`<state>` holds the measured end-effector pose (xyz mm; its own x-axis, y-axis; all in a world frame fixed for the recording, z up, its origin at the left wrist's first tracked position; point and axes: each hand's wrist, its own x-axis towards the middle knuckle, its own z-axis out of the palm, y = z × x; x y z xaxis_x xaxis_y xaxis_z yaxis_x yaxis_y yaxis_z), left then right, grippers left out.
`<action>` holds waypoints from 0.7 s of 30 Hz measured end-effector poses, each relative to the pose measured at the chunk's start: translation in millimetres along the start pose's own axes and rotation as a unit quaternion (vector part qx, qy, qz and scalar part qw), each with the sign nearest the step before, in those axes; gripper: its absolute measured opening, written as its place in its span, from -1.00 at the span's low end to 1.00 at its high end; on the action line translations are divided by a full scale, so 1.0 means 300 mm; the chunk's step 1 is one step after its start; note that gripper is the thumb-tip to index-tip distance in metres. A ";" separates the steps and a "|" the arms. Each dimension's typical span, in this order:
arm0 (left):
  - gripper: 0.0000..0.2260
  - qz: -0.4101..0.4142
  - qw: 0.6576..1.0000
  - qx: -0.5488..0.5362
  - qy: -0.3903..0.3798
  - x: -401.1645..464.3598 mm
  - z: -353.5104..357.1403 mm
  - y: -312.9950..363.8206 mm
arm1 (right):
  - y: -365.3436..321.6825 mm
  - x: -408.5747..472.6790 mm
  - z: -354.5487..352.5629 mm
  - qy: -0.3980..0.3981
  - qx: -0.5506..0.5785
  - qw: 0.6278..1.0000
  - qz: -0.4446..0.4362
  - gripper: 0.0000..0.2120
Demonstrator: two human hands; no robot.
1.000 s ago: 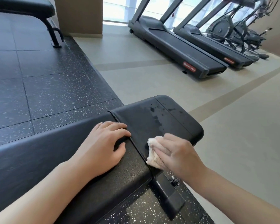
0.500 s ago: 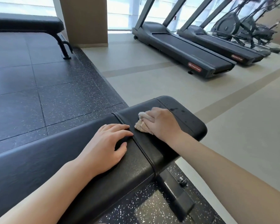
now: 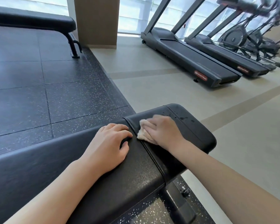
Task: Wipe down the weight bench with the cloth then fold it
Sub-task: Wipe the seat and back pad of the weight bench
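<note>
A black padded weight bench (image 3: pixel 200 135) runs from lower left to centre right, split by a seam into a long pad and a short end pad. My right hand (image 3: pixel 163 130) presses a small cream cloth (image 3: pixel 143 132) flat on the end pad, right beside the seam. Dark wet spots (image 3: pixel 183 118) dot the far part of that pad. My left hand (image 3: pixel 110 145) lies palm down on the long pad, fingertips at the seam, holding nothing.
Black speckled rubber tiles (image 3: pixel 39 94) cover the floor to the left, beige floor (image 3: pixel 249 143) to the right. A second bench (image 3: pixel 39 21) stands at the back left. Two treadmills (image 3: pixel 192 57) and ellipticals (image 3: pixel 249 41) line the far right. The bench frame with a knob (image 3: pixel 185 191) sits below.
My right hand swept the cloth from the near edge of the end pad up across it, then slightly back toward the seam. The left hand stayed put. The camera tilted up.
</note>
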<state>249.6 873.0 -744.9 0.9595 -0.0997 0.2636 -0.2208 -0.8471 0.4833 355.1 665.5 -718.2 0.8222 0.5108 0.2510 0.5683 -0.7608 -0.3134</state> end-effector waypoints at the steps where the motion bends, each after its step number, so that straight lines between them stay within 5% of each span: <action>1: -0.69 -0.002 1.000 0.002 0.001 0.002 -0.002 -0.006 | -0.016 0.064 0.023 0.005 -0.001 1.000 0.008 -0.73; 4: -0.68 -0.003 1.000 -0.001 0.003 0.003 -0.009 -0.021 | -0.062 0.228 0.074 0.004 -0.015 0.999 0.033 -0.58; 9: -0.68 -0.015 1.000 -0.005 0.006 0.007 -0.028 -0.034 | -0.107 0.300 0.084 -0.038 -0.058 0.995 0.074 -0.64; 12: -0.69 -0.017 1.000 -0.004 0.008 0.003 -0.036 -0.027 | -0.123 0.203 0.034 -0.044 -0.034 0.998 0.044 -0.60; 17: -0.62 -0.011 1.000 -0.007 0.007 -0.002 -0.027 -0.010 | -0.062 -0.091 -0.033 -0.028 0.033 0.999 -0.002 -0.89; 21: -0.64 0.013 1.000 -0.007 0.004 -0.009 -0.011 0.036 | 0.001 -0.351 -0.111 -0.024 0.095 0.995 -0.028 -0.81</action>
<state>244.1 865.8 -737.6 0.9521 -0.1173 0.2825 -0.2478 -0.8372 0.4875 267.8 598.1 -714.1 0.7866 0.5724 0.2315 0.6058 -0.6429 -0.4688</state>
